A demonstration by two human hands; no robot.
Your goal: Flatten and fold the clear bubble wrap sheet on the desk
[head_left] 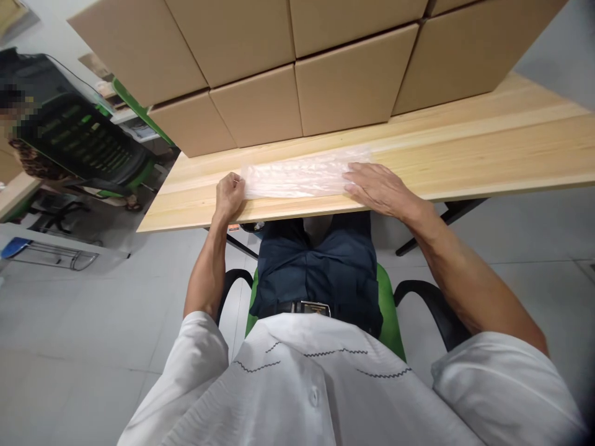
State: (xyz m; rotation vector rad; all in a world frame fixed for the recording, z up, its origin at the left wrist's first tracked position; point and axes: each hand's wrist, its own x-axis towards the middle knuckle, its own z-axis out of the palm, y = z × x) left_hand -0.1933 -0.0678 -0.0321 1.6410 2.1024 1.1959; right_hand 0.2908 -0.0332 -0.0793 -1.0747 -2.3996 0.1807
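Translucent, crinkled plastic strip (297, 178) on a pale wooden table (502, 145)
Left hand (229, 193) pinches one end (fingers curled); right hand (379, 188) rests on the other, fingers extended.

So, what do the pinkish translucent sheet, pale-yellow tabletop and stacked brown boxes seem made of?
Pinkish translucent sheet: probably thin, glossy plastic film, judging by its creases and bright highlights.
Pale-yellow tabletop: smooth, satin wood or wood-look laminate; long grain streaks fit either.
Stacked brown boxes: likely matte cardboard, given plain tan faces and crisp edges.
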